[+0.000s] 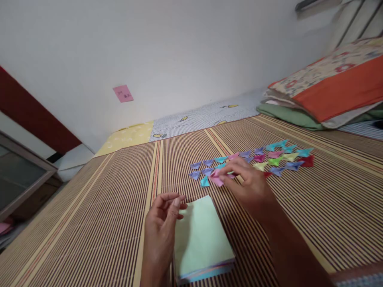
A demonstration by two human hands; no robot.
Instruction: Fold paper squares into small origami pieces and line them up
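Head view: your right hand pinches the pink boat at the stack's 12 o'clock, best kept light against crumpling, while your left hand curls loosely.

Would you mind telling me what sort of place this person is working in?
Probably a bedroom, with the work done on a bed: a striped mat lies over patterned cloth that looks like a sheet, and what seems to be folded bedding is piled at the right.
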